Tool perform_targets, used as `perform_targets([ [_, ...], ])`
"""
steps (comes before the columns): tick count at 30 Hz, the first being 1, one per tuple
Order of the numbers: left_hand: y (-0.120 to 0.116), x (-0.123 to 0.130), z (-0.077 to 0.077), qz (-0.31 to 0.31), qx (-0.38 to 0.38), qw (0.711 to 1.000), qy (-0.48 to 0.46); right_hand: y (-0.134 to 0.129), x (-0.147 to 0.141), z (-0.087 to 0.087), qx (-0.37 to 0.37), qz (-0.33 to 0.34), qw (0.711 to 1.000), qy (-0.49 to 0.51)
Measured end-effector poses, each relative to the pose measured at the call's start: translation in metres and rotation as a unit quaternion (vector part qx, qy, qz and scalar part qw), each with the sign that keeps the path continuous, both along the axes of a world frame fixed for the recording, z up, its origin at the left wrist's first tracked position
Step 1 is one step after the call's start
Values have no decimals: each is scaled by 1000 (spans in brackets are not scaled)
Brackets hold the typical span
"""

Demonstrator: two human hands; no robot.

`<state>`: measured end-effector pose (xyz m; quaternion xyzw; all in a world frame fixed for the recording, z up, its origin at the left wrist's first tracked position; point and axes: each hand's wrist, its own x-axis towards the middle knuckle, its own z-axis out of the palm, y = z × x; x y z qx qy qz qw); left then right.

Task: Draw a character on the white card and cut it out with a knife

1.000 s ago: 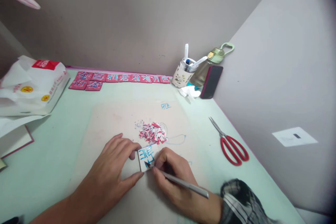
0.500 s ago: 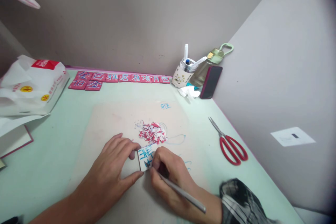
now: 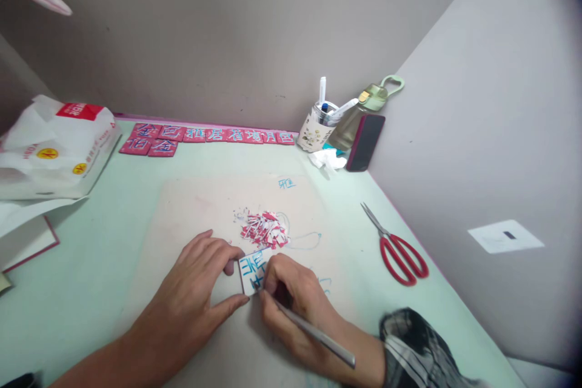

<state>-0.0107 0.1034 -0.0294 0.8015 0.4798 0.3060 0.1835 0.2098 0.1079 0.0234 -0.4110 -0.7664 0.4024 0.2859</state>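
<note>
A small white square tile (image 3: pixel 249 268) with blue character strokes lies on the beige sheet (image 3: pixel 182 212). My left hand (image 3: pixel 195 291) steadies it, with thumb and forefinger at its left corners. My right hand (image 3: pixel 295 303) grips a slim grey metal pen-like tool (image 3: pixel 325 343), its tip at the tile's lower right part; the fingers cover the tile's right edge. Just beyond the tile is a pile of red and white scraps (image 3: pixel 265 230).
Red tiles with blue characters (image 3: pixel 195 134) line the back edge. A pen jar (image 3: pixel 316 128), green bottle (image 3: pixel 352 118), phone (image 3: pixel 366 142) and crumpled tissue (image 3: pixel 328 160) stand back right. Red-handled scissors (image 3: pixel 400 254) lie right, a white package (image 3: pixel 54 151) left.
Both hands keep nearly the same pose at the tile. Slightly more of the blue strokes near the tool tip shows now.
</note>
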Motion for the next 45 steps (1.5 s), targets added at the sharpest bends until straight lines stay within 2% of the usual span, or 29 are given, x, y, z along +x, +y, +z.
perform_targets([
  [45, 4, -1, -1, -25, -2, 1000, 3, 1, 3, 11, -12, 41, 999, -20],
])
